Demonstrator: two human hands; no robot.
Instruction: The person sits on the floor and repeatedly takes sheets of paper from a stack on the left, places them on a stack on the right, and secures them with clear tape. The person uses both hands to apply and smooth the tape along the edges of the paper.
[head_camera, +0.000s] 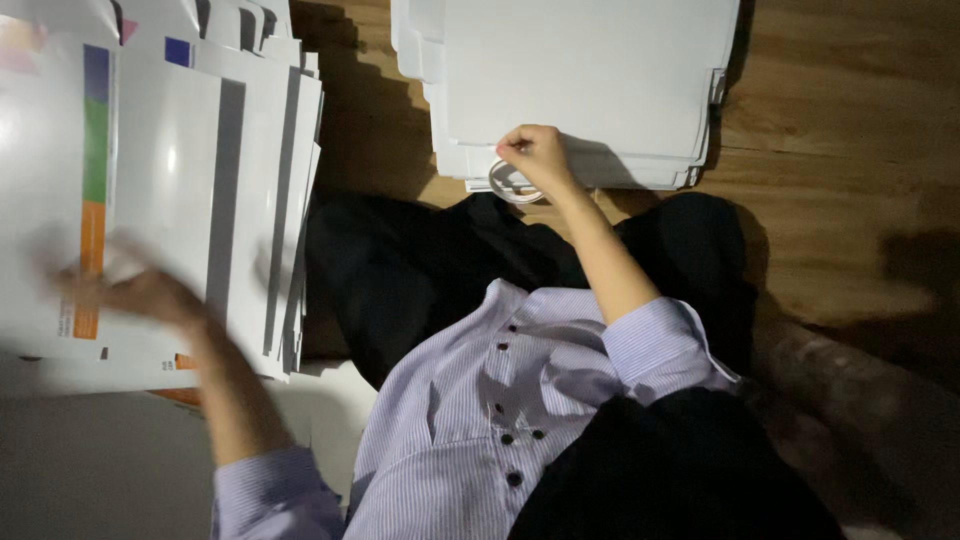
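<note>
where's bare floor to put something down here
Bare wood floor lies right of the white sheet stack. A narrower shadowed strip runs between that stack and the fanned printed sheets. It is crowded where the blurred left hand and right hand work.

The place looked like a packing or assembly spot set up on the floor of a home or small workroom, though the dim light left this uncertain. Brown wood-grain floorboards (840, 110) filled the right side. Two stacks of flat white card sheets lay on them: a fanned pile with coloured printed strips (200, 180) at the left, and a plain white stack (570, 80) at the top. A person in a striped shirt (500, 400) sat between them.
</note>
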